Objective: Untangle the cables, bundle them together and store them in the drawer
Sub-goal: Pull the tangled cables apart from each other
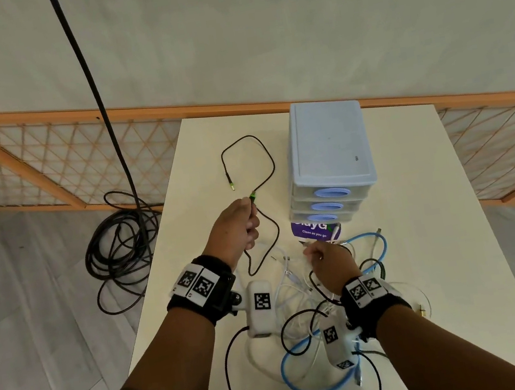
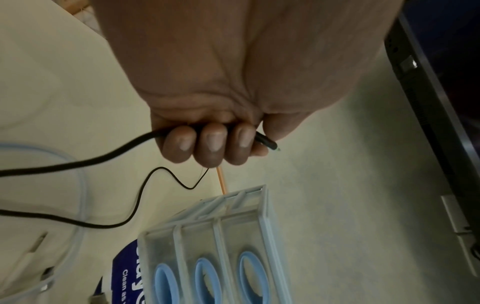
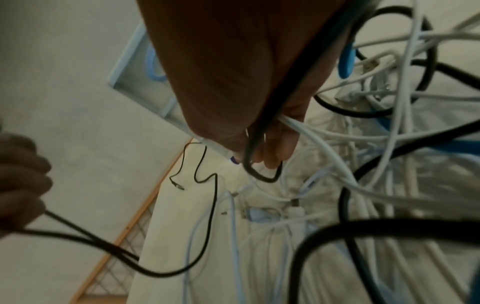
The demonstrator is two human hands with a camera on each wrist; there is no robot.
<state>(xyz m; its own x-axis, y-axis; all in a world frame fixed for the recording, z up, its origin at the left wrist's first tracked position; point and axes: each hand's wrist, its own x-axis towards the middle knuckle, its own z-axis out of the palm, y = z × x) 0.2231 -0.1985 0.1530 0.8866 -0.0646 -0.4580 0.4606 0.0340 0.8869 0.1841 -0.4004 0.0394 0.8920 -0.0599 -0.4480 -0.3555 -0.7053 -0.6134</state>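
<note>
A thin black cable (image 1: 260, 157) with green-tipped plugs loops across the white table (image 1: 455, 232), left of the drawer unit. My left hand (image 1: 247, 226) grips it just below one plug; in the left wrist view its fingers (image 2: 210, 144) curl round the cable (image 2: 78, 162). My right hand (image 1: 318, 255) rests on the tangle of white, black and blue cables (image 1: 302, 301); its fingers (image 3: 272, 152) hold white strands and a black loop of the tangle (image 3: 363, 185). The pale blue three-drawer unit (image 1: 329, 150) stands with all drawers closed.
A purple packet (image 1: 315, 231) lies in front of the drawer unit. A thick black cable hangs from above into a coil (image 1: 120, 248) on the floor left of the table. A wooden lattice screen (image 1: 44, 166) lines the wall. A gold plug (image 1: 422, 312) lies at the right.
</note>
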